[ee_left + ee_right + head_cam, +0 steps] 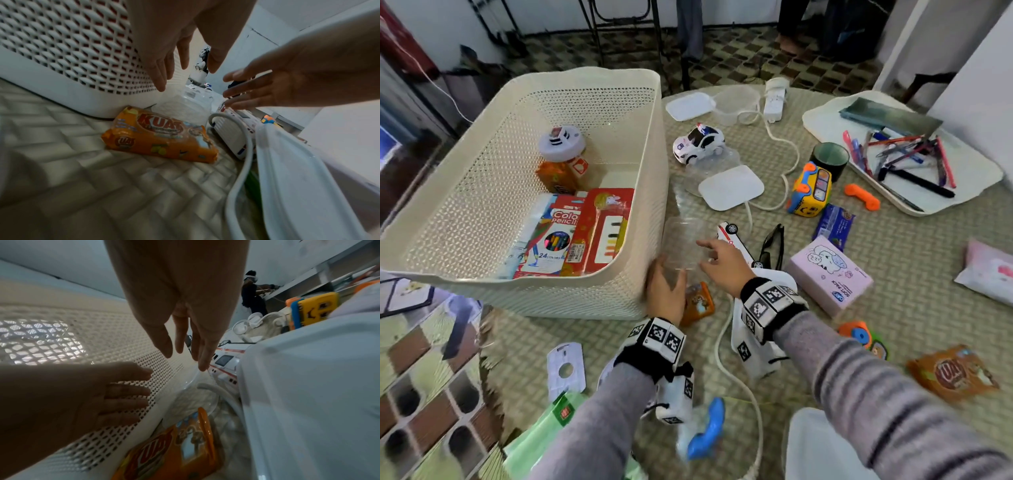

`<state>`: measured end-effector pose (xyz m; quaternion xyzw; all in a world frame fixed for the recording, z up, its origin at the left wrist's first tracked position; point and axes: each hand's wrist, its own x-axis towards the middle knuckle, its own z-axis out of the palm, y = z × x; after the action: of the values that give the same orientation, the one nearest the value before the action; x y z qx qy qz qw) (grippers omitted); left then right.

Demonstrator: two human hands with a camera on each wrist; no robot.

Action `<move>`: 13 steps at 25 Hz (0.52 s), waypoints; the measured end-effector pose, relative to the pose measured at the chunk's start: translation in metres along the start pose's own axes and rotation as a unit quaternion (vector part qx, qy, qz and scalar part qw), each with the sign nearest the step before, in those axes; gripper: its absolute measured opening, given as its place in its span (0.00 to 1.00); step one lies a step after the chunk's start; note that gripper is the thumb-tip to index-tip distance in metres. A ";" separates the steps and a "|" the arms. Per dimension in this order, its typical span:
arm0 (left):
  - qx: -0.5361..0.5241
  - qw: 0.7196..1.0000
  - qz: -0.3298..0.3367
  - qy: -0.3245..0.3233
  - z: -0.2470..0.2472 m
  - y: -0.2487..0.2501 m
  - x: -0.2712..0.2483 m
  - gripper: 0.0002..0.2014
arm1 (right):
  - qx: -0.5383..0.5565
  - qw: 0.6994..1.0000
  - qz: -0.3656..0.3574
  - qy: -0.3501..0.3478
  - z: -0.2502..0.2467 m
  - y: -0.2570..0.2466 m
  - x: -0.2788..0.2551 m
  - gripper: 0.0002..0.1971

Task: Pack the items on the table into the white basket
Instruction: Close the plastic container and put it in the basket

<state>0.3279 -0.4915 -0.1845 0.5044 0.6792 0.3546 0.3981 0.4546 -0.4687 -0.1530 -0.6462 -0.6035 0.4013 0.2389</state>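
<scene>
Baskets: one, white. Inside it: one jar, one box of colour pencils, one red toy pack.

On the counter:
- toy cars: two
- orange snack packs: two
- white lids: two
- clear tubs: two
- tissue packs: one
- cups: one
- yellow toy buses: one
- trays of pens: one
- sunglasses: one pair
</scene>
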 end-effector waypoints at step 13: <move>0.043 0.999 0.024 0.005 0.015 -0.015 0.014 0.33 | -0.007 0.995 0.075 0.059 0.018 0.010 0.039 0.22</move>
<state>0.3327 -0.4808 -0.2066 0.5354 0.6832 0.3373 0.3644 0.4440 -0.4356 -0.1794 -0.7137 -0.5409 0.3755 0.2387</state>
